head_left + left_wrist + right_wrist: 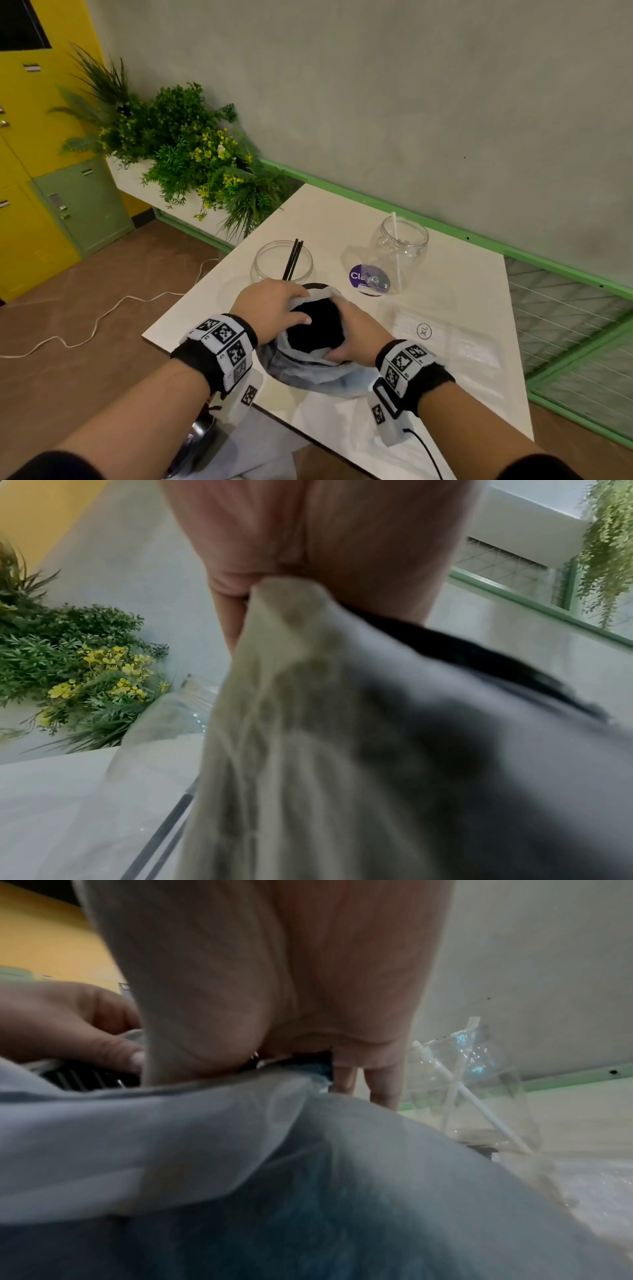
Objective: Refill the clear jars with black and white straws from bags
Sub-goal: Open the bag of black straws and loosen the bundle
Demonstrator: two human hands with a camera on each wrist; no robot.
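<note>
The bag of black straws stands at the near edge of the table, its mouth pulled wide so I look straight down on the dark ends of the straws packed inside. My left hand grips the rim of the plastic on the left, thumb over the opening and fingers curled round the folded edge; my right hand grips the near right rim the same way, thumb tucked inside against the film. Just beyond the bag is the clear jar that holds only a few black straws leaning against its mouth, so this refill has barely begun. To do this step well, I judge that I should keep the left hand holding the mouth open and steady, free the right, and pinch out a modest bundle rather than a fat one, keeping the straws parallel and lifting them straight up so the thin film does not drag along. The jar is near enough that a short carry should do. Further right, the second jar has a single white straw, with a purple sticker on the table in front of it, and a flat clear bag marked XL lies beside my right wrist, its contents too pale to make out.
</note>
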